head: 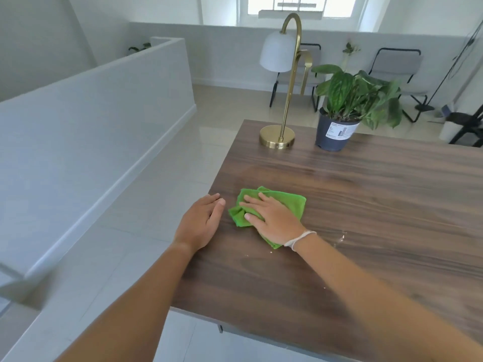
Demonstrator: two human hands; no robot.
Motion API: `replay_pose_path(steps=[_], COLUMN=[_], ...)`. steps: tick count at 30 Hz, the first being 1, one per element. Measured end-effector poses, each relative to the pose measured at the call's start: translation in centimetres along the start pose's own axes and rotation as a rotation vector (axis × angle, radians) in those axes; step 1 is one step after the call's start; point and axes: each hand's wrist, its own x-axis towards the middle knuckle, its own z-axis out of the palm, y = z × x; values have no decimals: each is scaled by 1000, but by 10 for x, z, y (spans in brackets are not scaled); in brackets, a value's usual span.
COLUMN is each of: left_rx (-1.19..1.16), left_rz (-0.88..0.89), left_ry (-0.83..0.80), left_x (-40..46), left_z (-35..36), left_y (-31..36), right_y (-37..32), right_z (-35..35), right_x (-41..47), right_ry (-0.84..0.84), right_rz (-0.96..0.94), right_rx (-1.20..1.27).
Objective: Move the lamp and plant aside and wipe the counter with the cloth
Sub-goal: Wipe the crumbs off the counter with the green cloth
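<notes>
1. I took the wooden counter (366, 205) as my landmark; the green cloth (287, 202) lay crumpled on it, close to its left edge.
2. My right hand (271, 220) rested flat on the cloth, fingers spread and pressing down rather than gripping it; a thin white bracelet (300, 239) circled that wrist.
3. My left hand (201, 223) sat at the counter's left edge, just beside the cloth, open and relaxed, holding nothing.
4. The brass lamp (281, 105) with its white shade stood at the counter's far edge, well apart from the cloth.
5. The plant (350, 105) stood just right of the lamp in a dark pot; its white label carried a barcode, but I could not read the print.
6. A few pale crumbs (342, 237) lay on the counter right of my right wrist.
</notes>
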Motion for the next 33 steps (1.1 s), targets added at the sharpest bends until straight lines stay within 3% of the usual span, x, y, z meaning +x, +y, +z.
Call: replay_pose_path(steps=[3,7,12,16,20,23,25,27,33], left_rx=[-135,-131,-50,6,11,17,24,44,83], left_rz=[-28,-53,51,29,10,12,10,16,32], left_ry=[23,37,36,-30,-45,-43,-49,-61,-84], left_x=[-2,-6,-16,-17,-18,-19,-18,-20,-23], left_z=[-5,-8,1,7,6,5,4,5,7], left_y=[0,2,3,7,10,10,9,8,9], right_y=[-16,15,91,92,37,10,20,49,129], right_z=[12,2,-37,-43,-14,5,2,-12,-52], right_x=[-43,-110,-135,-96,-88,-132,-165,-191,-201], right_ry=[24,38,128,169,116,104,94,108,258], right_rz=[-128,-113,260,453,239,39,26,113,695], right_rx=[15,57,10,-62,-48,-5,33,31,-71])
